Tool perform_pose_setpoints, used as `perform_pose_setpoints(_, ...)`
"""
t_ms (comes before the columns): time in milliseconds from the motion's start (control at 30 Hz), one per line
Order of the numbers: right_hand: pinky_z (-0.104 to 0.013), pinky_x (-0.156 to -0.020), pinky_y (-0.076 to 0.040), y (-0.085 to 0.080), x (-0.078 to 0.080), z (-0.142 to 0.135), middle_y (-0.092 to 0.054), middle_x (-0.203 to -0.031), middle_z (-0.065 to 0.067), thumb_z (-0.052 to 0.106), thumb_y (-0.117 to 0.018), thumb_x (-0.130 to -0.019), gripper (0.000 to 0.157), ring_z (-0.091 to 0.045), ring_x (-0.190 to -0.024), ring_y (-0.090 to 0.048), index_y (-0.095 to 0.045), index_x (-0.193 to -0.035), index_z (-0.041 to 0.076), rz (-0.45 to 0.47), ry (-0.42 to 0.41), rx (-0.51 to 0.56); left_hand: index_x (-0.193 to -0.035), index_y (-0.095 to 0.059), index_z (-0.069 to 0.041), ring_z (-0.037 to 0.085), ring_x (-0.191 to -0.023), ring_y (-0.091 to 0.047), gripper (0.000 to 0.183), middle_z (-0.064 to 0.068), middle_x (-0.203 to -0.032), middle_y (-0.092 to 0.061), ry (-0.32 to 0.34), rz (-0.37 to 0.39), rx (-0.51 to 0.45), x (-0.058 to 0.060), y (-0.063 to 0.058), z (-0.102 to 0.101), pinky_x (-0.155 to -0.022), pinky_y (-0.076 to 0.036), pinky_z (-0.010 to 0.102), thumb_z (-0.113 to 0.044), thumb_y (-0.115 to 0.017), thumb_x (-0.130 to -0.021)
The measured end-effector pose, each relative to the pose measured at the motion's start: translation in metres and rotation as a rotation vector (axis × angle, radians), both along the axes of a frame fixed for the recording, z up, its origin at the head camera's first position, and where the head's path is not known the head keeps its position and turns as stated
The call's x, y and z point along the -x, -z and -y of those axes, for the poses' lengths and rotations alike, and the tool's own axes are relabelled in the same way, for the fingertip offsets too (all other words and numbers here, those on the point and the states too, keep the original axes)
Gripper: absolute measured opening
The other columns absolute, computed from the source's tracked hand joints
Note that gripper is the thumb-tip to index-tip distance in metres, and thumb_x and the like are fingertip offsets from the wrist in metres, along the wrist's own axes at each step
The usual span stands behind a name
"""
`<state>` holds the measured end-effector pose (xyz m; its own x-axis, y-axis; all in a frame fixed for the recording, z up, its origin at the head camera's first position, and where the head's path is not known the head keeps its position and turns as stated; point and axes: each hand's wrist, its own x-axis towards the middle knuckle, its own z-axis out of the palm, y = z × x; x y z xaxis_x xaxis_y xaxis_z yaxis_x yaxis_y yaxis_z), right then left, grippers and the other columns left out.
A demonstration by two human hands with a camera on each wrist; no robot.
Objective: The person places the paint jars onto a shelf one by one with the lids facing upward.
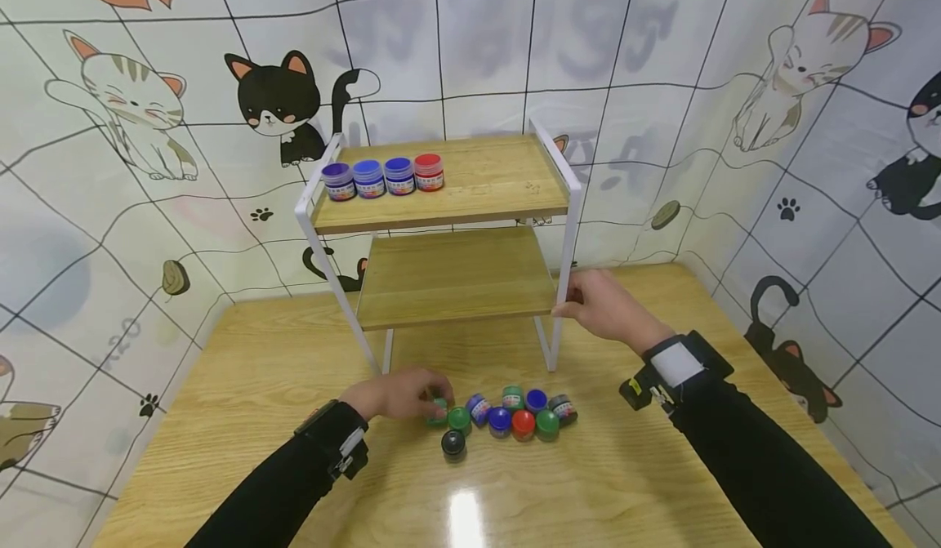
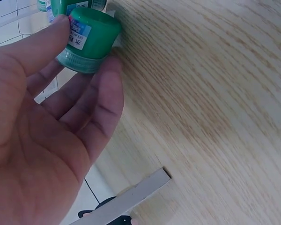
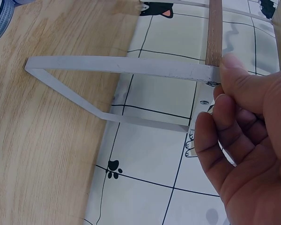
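Note:
My left hand (image 1: 403,393) pinches a small green paint jar (image 2: 94,33) between thumb and fingertips, at the left end of a cluster of jars on the table. In the left wrist view the jar is tilted, its lid toward my fingers and its label showing. A green jar (image 1: 459,420) and a black-lidded jar (image 1: 453,445) are close beside it. My right hand (image 1: 606,307) grips the white metal leg (image 3: 131,64) of a two-tier rack, thumb right at the end of the lower shelf (image 1: 456,274), fingers curled behind the leg.
Four jars, including a red jar (image 1: 430,172), line up at the left of the upper shelf (image 1: 485,176). Several more jars, among them a red one (image 1: 524,425) and a blue one (image 1: 499,421), lie on the wooden table (image 1: 279,368). A cat-print sheet (image 1: 470,58) hangs behind.

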<state>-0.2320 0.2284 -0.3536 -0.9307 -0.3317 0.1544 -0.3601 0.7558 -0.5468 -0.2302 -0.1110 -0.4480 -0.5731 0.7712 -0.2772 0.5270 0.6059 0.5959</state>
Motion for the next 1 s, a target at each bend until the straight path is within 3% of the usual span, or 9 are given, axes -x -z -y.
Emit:
perform_pose_setpoints(300, -0.034, -0.062, -0.048, -0.0005, -0.0006, 0.0004, -0.064, -0.077, -0.006, 0.011, -0.07, -0.086, 0.009, -0.018, -0.069, -0.055, -0.066, -0.088, 0.003, 0.001, 0.001, 0.001, -0.112, -0.063, -0.014, 0.021, -0.104, -0.057, 0.024, 0.004, -0.112, -0.063, -0.029, 0.043, -0.007, -0.0018, -0.0031, 0.0007, -0.091, -0.048, 0.042, -0.022, -0.067, -0.089)
perform_pose_setpoints(567, -0.034, -0.061, -0.048, -0.0013, -0.0015, 0.001, -0.064, -0.076, -0.005, 0.011, -0.07, -0.086, 0.009, -0.018, -0.068, -0.055, -0.066, -0.088, 0.003, 0.0, 0.003, 0.0, -0.108, -0.067, -0.012, 0.014, -0.092, -0.058, 0.025, -0.001, -0.102, -0.065, -0.027, 0.005, 0.025, -0.0033, -0.0041, 0.0017, -0.082, -0.049, 0.035, -0.027, -0.069, -0.088)
perform_pose_setpoints(1000, -0.033, -0.06, -0.047, -0.0022, -0.0017, 0.0005, -0.064, -0.075, -0.005, 0.011, -0.07, -0.086, 0.009, -0.018, -0.067, -0.053, -0.066, -0.087, 0.003, 0.004, 0.001, 0.003, -0.107, -0.066, -0.014, 0.018, -0.102, -0.056, 0.02, -0.001, -0.108, -0.063, -0.014, -0.045, 0.007, -0.0032, -0.0092, 0.0054, -0.09, -0.047, 0.041, -0.02, -0.069, -0.088)
